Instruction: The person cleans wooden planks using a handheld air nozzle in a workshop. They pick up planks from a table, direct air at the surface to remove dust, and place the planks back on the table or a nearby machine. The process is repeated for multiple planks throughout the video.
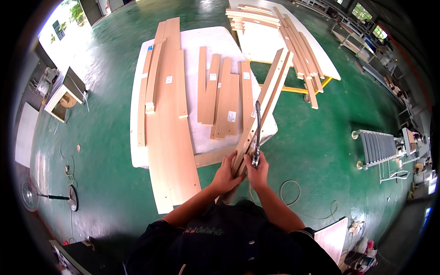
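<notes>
The left hand (223, 177) clamps drilled wooden rails (264, 94) near the white table (201, 39), long axis slanting forward and rightward; the right hand (258, 175) grips an air gun (257, 140), nozzle forward.

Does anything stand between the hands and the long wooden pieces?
Nothing visible blocks the left hand, which grips the long wooden pieces directly. Beside it, the right hand holds a blow gun that overlaps them in this view.
</notes>
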A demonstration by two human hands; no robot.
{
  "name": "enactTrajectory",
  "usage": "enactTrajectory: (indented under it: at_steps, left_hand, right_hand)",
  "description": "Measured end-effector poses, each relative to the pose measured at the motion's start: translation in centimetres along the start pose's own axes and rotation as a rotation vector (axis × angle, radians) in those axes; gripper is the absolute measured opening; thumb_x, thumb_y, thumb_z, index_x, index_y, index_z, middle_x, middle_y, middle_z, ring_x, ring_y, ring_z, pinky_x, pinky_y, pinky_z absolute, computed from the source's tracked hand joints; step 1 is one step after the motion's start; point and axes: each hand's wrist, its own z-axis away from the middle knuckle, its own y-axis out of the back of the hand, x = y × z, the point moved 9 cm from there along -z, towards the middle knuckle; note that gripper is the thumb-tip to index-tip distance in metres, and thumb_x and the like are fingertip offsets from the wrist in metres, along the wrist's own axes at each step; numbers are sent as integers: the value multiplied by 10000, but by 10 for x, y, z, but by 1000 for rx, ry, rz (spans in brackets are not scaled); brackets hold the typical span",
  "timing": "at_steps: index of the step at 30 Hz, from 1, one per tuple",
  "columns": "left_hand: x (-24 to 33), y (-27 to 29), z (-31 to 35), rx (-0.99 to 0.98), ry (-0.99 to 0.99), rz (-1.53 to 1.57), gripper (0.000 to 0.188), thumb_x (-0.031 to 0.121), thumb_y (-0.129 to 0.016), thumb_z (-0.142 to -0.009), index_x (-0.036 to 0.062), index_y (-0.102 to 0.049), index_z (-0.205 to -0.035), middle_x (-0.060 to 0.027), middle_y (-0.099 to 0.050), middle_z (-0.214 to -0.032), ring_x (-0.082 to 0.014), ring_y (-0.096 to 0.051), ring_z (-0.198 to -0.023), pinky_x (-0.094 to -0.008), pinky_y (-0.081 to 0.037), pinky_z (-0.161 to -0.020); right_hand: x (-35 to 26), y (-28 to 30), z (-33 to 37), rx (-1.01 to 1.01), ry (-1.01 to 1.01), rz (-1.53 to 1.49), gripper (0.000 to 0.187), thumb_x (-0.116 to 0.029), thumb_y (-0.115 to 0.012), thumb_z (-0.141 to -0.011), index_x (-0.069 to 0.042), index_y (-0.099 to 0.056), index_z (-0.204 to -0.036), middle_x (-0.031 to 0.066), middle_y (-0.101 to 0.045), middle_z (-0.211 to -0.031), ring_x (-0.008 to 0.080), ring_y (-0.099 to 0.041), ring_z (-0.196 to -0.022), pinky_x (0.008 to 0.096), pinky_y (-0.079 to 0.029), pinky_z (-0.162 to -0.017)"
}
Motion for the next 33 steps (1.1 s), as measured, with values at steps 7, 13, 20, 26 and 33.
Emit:
enactTrajectory:
  at_steps: [7, 13, 20, 26, 33]
  left_hand:
    - [0, 3, -10, -21, -246, -31, 788, 187, -762, -842, -13, -339, -1477, -266, -503, -1252, -457, -597, -1079, -454, -512, -926]
    - [-10, -21, -7, -25, -211, -149, 794, 155, -785, -813, -17, -351, -1455, -268, -510, -1255, -471, -609, -1049, -478, -539, -879]
    - [-19, -34, -2, 21, -417, -202, 796, 120, -809, -768, -58, -362, -1402, -311, -518, -1255, -507, -603, -1050, -503, -549, -859]
    - [-53, -59, -3, -28, -376, -187, 770, 134, -784, -774, -60, -375, -1396, -295, -533, -1267, -490, -598, -1097, -479, -537, -894]
    - [-71, -79, -20, -160, -108, -143, 819, 175, -766, -789, -22, -352, -1467, -268, -530, -1316, -463, -568, -1179, -463, -497, -971]
  right_hand:
    - [-25, 16, -52, 1, 62, -403, 404, -106, -701, -948, -50, -494, -1291, 29, -630, -1020, 85, -600, -762, 243, -497, -638]
    - [1, 41, -88, -264, -236, -507, 529, -247, -801, -882, -19, -545, -1284, 12, -639, -973, 90, -595, -737, 243, -499, -645]
    - [-36, 46, -73, -322, 61, -434, 329, -121, -806, -869, -18, -613, -1114, 18, -689, -942, 82, -635, -823, 249, -515, -698]
    - [-15, 47, -40, -392, -26, -388, 481, -27, -819, -832, -21, -566, -1240, 6, -702, -967, 84, -669, -853, 254, -555, -739]
    - [-30, 54, -6, -342, 242, -266, 509, -5, -804, -836, 8, -546, -1275, 95, -668, -1136, 177, -648, -1062, 356, -556, -883]
